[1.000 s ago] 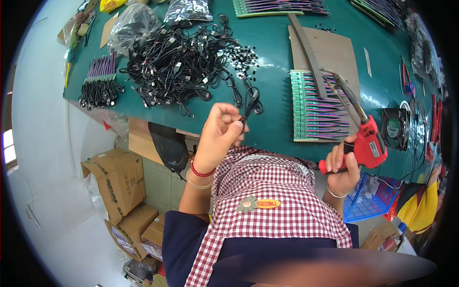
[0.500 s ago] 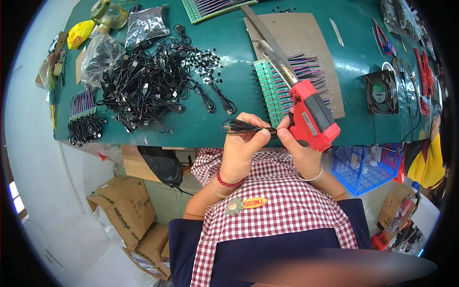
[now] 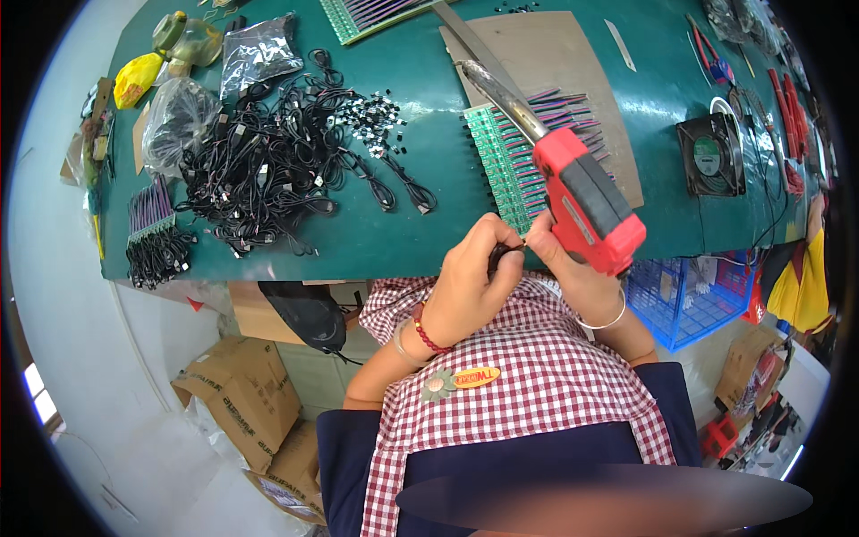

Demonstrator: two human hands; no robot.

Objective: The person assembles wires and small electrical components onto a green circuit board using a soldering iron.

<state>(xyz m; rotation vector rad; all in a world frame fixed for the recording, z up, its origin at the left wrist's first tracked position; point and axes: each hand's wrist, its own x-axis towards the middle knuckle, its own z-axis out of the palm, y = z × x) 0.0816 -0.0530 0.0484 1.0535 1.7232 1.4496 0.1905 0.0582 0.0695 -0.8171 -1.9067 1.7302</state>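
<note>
My left hand point(image 3: 479, 277) is closed round a coiled black cable point(image 3: 498, 258), most of it hidden by the fingers. Beside it, my right hand point(image 3: 577, 277) grips a red and black soldering gun point(image 3: 591, 201), its metal barrel pointing up and to the left over the table. The right thumb and fingertips come close to the left ones; whether they pinch the cable too is hidden. Just beyond my hands lies a green circuit board panel point(image 3: 497, 170) with several dark and pink wires running off its right side, partly under the gun.
A brown cardboard sheet point(image 3: 573, 54) lies beneath the panel on the green table point(image 3: 403, 242). A big heap of black cables point(image 3: 259, 170) is to the left, with small connector pieces point(image 3: 371, 116) beside it. A black fan point(image 3: 711, 154) stands at right, pliers point(image 3: 711, 58) farther back.
My left hand has turned over and closed round the cable, whose loop showed before and is now mostly hidden. The gun in my right hand has shifted slightly. The whole view has moved a little.
</note>
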